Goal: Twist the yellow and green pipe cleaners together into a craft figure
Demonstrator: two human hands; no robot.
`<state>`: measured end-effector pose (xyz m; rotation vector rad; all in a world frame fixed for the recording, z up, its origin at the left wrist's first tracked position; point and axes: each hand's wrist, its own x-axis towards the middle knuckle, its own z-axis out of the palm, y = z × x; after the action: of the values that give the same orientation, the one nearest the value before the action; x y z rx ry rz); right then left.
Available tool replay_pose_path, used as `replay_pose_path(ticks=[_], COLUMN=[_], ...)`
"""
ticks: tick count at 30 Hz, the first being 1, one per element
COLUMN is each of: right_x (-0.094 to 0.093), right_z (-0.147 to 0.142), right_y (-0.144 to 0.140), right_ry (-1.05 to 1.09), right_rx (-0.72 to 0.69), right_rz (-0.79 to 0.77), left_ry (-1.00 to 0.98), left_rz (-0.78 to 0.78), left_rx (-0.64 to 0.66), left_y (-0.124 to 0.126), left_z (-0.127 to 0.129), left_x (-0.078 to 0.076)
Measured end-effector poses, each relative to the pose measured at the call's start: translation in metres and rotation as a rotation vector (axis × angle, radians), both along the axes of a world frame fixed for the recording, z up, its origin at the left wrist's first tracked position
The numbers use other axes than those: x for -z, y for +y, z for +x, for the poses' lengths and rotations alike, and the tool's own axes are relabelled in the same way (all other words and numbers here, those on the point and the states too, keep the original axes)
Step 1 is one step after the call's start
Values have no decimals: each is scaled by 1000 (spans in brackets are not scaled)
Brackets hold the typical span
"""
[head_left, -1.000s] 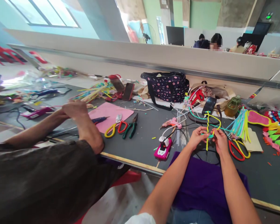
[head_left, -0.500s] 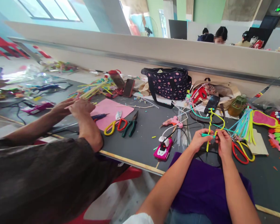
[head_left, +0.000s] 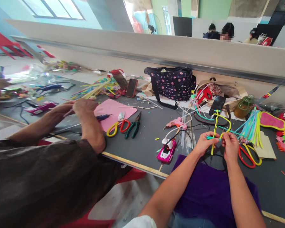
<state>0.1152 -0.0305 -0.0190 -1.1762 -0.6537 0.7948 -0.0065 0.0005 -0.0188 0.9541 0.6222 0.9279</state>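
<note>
My left hand point(head_left: 203, 144) is closed on a twisted yellow pipe cleaner point(head_left: 215, 126), which stands nearly upright and pokes out below the fingers. Short teal pipe cleaner ends point(head_left: 210, 137) show at the same grip. Close beside it, my right hand point(head_left: 231, 146) pinches the end of a yellow strand point(head_left: 228, 123) that curves over from the top of the twist. Fingertips hide the crossing point. Red-and-yellow-handled scissors point(head_left: 246, 156) lie just right of my right hand. A purple cloth point(head_left: 199, 190) covers my lap.
Left of my hands are a pink power strip point(head_left: 166, 152), a pink glue gun point(head_left: 177, 123) and clear sticks. Pliers point(head_left: 133, 126) and scissors point(head_left: 116, 125) lie further left by a co-worker's arms point(head_left: 90, 123). A patterned bag point(head_left: 172, 85), phone point(head_left: 217, 104) and bottle point(head_left: 243, 107) stand behind.
My hands keep nearly the same grip on the pipe cleaners. The co-worker's hands have shifted slightly, with a thin stick now showing between them. The view has moved a little.
</note>
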Motion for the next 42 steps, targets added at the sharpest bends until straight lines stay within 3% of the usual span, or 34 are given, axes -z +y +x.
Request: replay_pose_path(ticks=[4, 6, 11, 20, 42], right_x=[0, 0, -3, -8, -9], right_z=[1, 2, -2, -8, -11], right_y=[-1, -2, -7, -11, -8], right_ry=[-202, -302, -469, -606, -470], right_rx=[241, 278, 190, 154, 121], right_rz=[60, 87, 72, 111, -22], left_ry=[24, 37, 61, 85, 98], left_rz=[-15, -12, 33, 50, 36], left_rx=[-68, -88, -105, -156, -190], left_y=[1, 1, -1, -3, -2], left_z=[1, 1, 1, 1, 2], left_x=[0, -1, -3, -7, -5])
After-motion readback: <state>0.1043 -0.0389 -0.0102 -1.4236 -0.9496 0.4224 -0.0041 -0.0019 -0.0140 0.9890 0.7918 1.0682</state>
